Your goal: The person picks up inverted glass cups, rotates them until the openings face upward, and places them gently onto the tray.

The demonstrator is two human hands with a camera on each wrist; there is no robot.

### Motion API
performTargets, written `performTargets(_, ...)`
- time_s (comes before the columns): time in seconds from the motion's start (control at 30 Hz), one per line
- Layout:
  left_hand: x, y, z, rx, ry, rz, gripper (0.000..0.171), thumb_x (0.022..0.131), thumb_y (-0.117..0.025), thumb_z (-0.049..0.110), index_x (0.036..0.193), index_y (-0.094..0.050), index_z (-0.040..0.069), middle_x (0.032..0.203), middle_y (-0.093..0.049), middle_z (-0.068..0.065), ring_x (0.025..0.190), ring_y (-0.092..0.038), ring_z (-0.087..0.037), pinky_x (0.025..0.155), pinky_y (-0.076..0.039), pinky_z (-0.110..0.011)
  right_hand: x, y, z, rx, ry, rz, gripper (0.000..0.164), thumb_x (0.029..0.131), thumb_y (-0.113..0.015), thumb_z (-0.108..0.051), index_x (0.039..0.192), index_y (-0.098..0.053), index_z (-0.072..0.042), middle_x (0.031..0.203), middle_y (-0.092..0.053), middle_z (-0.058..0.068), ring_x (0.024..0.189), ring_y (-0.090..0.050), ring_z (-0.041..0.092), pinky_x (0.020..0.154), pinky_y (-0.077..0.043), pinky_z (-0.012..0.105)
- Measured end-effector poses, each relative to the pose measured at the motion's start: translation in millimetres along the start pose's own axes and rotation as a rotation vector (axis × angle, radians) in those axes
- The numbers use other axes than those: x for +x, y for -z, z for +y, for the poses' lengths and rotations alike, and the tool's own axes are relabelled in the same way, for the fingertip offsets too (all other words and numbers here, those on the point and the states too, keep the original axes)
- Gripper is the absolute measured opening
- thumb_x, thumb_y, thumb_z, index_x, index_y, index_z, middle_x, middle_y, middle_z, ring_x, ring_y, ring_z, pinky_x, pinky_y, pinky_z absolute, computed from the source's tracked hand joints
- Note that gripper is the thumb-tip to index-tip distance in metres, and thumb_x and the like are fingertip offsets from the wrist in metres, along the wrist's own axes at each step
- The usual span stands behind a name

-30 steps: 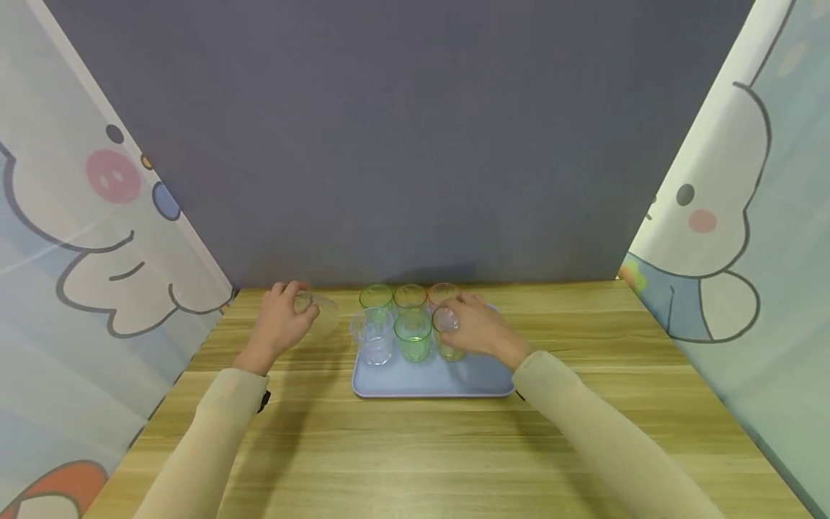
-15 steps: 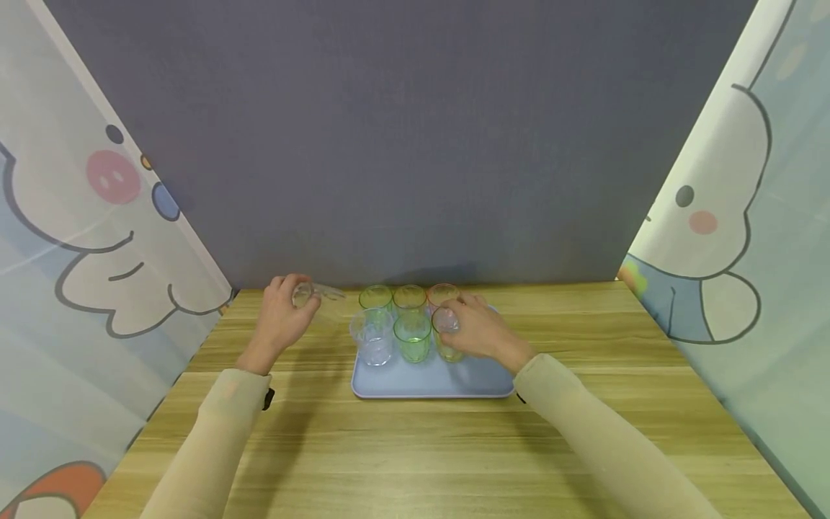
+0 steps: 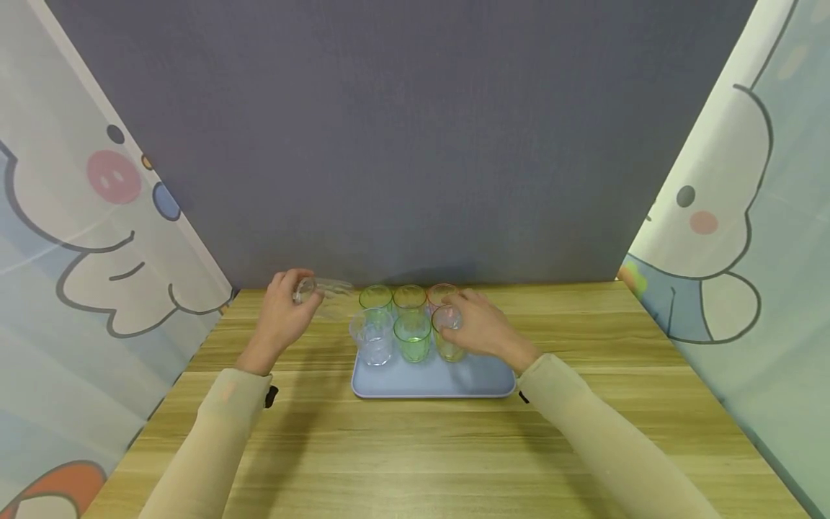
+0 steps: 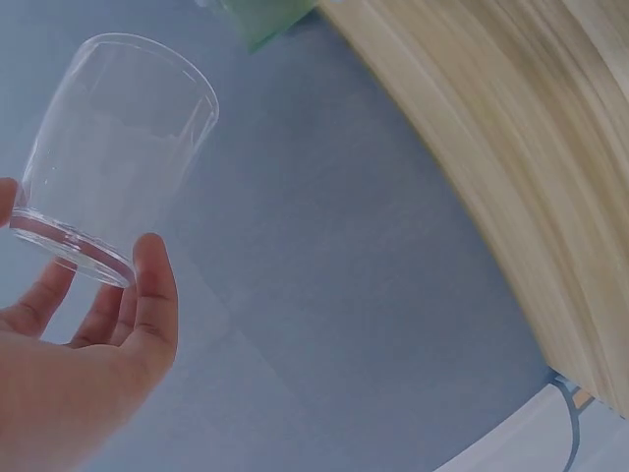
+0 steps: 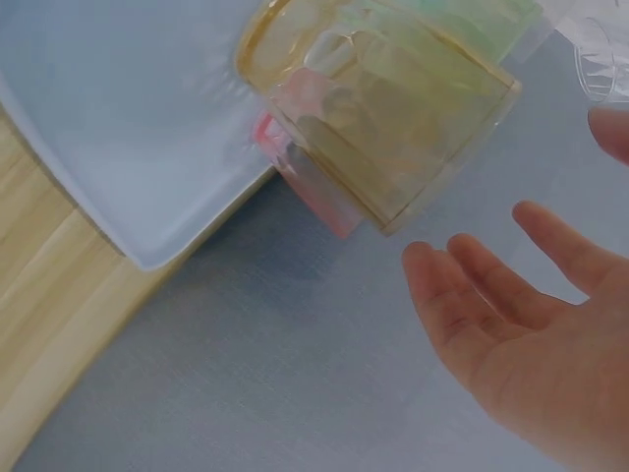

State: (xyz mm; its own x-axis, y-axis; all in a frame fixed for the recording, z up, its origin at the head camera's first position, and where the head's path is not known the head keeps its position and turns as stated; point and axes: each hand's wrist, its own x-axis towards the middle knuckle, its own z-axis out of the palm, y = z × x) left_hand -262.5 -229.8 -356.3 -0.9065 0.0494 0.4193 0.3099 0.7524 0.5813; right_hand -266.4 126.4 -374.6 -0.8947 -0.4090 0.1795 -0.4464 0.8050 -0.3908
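Observation:
My left hand [image 3: 283, 311] pinches a clear drinking glass [image 4: 118, 138] around its base, and the glass lies tilted in the air left of the tray [image 3: 431, 388]. In the head view its mouth points right. My right hand [image 5: 550, 344] hovers by the rim of a front amber glass [image 5: 393, 118], its fingers spread and apart from the glass in the right wrist view. That glass stands on the pale blue tray. Beside it are a green glass [image 3: 413, 346] and, at the left front, a clear glass [image 3: 376, 349].
Behind the front row stand another green glass [image 3: 376, 297], an amber-rimmed glass [image 3: 410, 297] and a pink glass [image 3: 443, 291]. The wooden table [image 3: 415, 454] ends at a grey upright panel [image 3: 415, 144]. Cartoon-printed curtains [image 3: 726, 216] flank both sides.
My left hand has risen slightly, and the clear glass in it has swung nearer to horizontal, its mouth shifting right and up. My right hand has lifted slightly beside the amber glass.

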Motion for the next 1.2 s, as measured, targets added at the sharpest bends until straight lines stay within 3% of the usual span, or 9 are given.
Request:
performTargets(0.23, -1.3, -2.5, 7.1, -0.068, 0.008, 0.004, 0.045, 0.102, -0.058, 0.030, 0.136, -0.055, 0.002, 0.125, -0.049, -0.023, 0.111, -0.047, -0.037, 0.086, -0.047, -0.051, -2.1, 1.6, -0.8, 0.041, 0.014, 0.027, 0.061, 0.088, -0.066, -0.036, 0.141, -0.058, -0.007, 0.142, -0.054, 0.018, 0.134, -0.047, 0.040, 0.101, -0.044, 0.062)
performTargets(0.57, -5.6, -3.7, 12.1, -0.148, 0.010, -0.010, 0.046, 0.103, -0.059, 0.030, 0.138, -0.054, 0.001, 0.127, -0.049, -0.021, 0.114, -0.047, -0.035, 0.089, -0.046, -0.050, -5.6, 1.9, -2.4, 0.133, 0.034, 0.062, 0.061, 0.089, -0.067, -0.035, 0.141, -0.058, -0.005, 0.142, -0.055, 0.016, 0.135, -0.046, 0.036, 0.110, -0.038, 0.056)
performTargets(0.87, -10.0, -5.5, 16.7, -0.212, 0.021, -0.050, 0.044, 0.103, -0.059, 0.030, 0.138, -0.054, 0.002, 0.126, -0.052, -0.019, 0.114, -0.050, -0.033, 0.092, -0.046, -0.051, -12.2, -0.7, 1.1, 0.222, 0.029, 0.116, 0.061, 0.087, -0.065, -0.035, 0.140, -0.058, -0.005, 0.141, -0.056, 0.016, 0.132, -0.050, 0.037, 0.107, -0.041, 0.056)
performTargets(1.2, -15.5, -8.2, 20.1, -0.286, 0.052, -0.077, 0.043, 0.103, -0.059, 0.030, 0.137, -0.054, 0.004, 0.127, -0.054, -0.017, 0.117, -0.051, -0.031, 0.092, -0.046, -0.048, -14.1, -7.3, 4.2, 0.466, 0.046, 0.115, 0.053, 0.091, -0.068, -0.022, 0.138, -0.058, -0.001, 0.135, -0.058, 0.017, 0.119, -0.055, 0.037, 0.095, -0.052, 0.047)
